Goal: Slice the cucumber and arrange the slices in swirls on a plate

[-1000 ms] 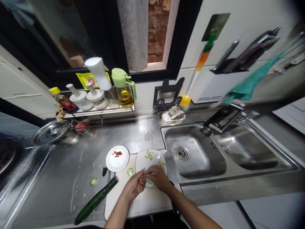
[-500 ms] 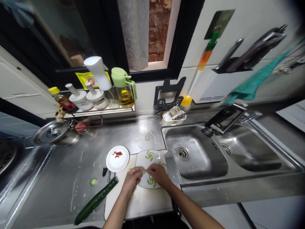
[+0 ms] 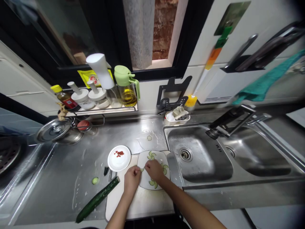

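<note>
Shiny metal counter (image 3: 59, 178), glossy smooth square plate (image 3: 145, 183), bumpy glossy cucumber (image 3: 97, 200), smooth metal sink (image 3: 202, 156), matt cloth (image 3: 257, 86), rough brick (image 3: 164, 35)

The left hand (image 3: 132, 180) has shifted leftward, where a slice on the cutting board (image 3: 140, 203) has gone from view. The right hand (image 3: 154, 170) has uncovered the square plate's (image 3: 145, 182) lower cucumber slices (image 3: 153, 183).

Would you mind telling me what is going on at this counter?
A person's left hand and right hand hold a thin green sliver over the square plate. Curved cucumber pieces lie on that plate in pinwheel-like groups. Red bits sit on the round plate, and a cut cucumber lies partly on the cutting board.
</note>
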{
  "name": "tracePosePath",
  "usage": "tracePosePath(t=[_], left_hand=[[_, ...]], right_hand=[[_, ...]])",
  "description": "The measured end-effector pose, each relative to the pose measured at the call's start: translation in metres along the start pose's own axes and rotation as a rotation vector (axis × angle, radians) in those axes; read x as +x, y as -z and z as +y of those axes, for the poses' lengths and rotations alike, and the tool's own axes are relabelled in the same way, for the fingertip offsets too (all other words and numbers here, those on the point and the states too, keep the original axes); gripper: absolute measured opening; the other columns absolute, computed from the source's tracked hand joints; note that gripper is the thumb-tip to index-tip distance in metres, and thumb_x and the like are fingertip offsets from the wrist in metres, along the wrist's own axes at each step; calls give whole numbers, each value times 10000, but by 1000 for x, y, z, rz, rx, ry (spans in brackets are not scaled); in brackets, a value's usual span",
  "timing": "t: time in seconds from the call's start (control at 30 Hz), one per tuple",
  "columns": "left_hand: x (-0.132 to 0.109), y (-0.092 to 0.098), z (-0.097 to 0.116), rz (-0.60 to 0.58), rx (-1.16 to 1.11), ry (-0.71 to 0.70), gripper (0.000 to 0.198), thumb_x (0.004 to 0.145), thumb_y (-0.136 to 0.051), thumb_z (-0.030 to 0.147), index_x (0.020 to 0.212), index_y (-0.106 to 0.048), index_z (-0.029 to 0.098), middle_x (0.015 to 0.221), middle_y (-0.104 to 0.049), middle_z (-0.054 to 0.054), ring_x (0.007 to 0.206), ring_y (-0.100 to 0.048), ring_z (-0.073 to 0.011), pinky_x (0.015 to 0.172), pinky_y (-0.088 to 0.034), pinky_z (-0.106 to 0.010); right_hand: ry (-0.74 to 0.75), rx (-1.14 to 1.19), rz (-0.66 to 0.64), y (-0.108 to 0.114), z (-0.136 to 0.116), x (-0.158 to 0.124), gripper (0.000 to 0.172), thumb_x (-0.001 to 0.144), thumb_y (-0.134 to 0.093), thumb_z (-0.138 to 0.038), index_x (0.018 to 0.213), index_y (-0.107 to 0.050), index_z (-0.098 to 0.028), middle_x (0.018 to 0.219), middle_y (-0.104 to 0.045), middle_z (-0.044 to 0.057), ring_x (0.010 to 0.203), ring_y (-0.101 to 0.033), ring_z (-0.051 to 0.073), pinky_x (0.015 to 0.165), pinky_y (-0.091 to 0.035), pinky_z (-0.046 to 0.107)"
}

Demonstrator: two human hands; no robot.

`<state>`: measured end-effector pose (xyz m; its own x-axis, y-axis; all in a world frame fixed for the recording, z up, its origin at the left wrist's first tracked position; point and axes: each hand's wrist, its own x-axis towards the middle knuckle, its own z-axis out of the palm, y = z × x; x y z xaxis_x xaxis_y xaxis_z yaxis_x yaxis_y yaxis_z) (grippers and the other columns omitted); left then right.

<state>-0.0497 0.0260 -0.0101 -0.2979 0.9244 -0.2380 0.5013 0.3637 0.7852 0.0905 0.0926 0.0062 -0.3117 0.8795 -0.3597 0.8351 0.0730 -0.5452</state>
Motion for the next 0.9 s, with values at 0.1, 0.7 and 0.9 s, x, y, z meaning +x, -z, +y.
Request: tracePosePath(t=[0.1,0.7,0.9], left_hand=[[2,0,-1,27,79,-42,160,753,-473,250,694,-611,195,683,-611,-6,668,-541,-151,659,-384,-249],[6,-7,-14,110,87,-138,238,780,-486,253,956,-624,172,888,-640,-82,838,-596,-212,802,-458,-356],[6,-7,-17,119,96,-162,191,785,-492,242,912,-620,180,885,-639,-76,868,-593,-213,827,-458,-360]], right_hand=[[20,-60,7,-2,-3,2,138,802,-531,-194,743,-655,-204,812,-686,31,848,-555,192,659,-298,274],[161,-219,89,-15,4,2,161,898,-495,-253,854,-645,-213,955,-635,50,991,-484,214,720,-295,313],[208,-251,101,-15,5,0,167,906,-497,-254,848,-649,-216,968,-635,41,1005,-475,216,745,-301,329]])
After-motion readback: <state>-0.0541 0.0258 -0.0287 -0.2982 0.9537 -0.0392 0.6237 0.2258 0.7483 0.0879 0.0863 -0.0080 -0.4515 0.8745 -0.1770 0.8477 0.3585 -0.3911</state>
